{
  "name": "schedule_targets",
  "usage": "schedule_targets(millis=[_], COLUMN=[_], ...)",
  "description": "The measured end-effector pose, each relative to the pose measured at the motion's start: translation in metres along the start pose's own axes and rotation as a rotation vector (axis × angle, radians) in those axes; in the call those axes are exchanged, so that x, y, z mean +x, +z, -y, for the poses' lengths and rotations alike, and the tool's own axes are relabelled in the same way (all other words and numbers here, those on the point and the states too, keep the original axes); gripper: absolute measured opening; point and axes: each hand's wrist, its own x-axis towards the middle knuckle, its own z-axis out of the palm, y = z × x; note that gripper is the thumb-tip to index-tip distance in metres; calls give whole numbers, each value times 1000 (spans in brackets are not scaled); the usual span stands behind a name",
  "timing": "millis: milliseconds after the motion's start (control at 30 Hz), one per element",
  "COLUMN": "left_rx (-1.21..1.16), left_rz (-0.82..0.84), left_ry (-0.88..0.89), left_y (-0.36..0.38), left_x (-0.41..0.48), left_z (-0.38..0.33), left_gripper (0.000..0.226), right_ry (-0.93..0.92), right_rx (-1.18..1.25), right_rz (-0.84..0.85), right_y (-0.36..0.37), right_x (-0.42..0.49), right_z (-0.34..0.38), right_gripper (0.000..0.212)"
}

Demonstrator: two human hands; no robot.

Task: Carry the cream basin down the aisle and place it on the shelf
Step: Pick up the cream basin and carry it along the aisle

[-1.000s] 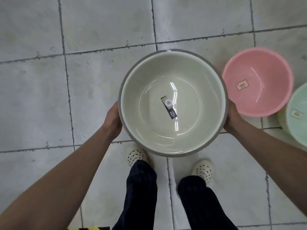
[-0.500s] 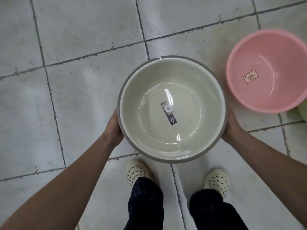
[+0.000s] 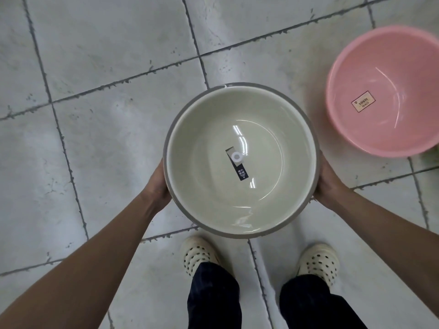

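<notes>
Now the pink basin [image 3: 384, 91] has slid further right as both hands, left hand [image 3: 158, 184] and right hand [image 3: 329, 184], grip the cream basin [image 3: 240, 160]; carrying has begun.

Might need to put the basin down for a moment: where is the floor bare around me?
Bare tile lies ahead and left of the cream basin, beyond the left hand. The right is crowded: the pink basin sits on the floor past the right hand. Both shoes stand just below the basin.
</notes>
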Motion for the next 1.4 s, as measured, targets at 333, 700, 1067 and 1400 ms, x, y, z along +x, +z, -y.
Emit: schedule_targets(millis=[333, 700, 1067, 1400], left_rx=[37, -108, 102, 159], left_rz=[0, -95, 53, 191], left_ry=[39, -39, 39, 41], left_y=[-6, 31, 156, 290], left_x=[10, -47, -126, -156], left_z=[15, -47, -222, -305], left_gripper=[24, 54, 32, 31], right_ry=[-20, -34, -104, -144], right_rx=[-43, -3, 57, 112], right_rz=[-28, -28, -133, -245], right_y=[-7, -16, -89, -193], right_x=[17, -62, -205, -282], right_z=[-13, 32, 170, 254], right_gripper=[22, 42, 52, 57])
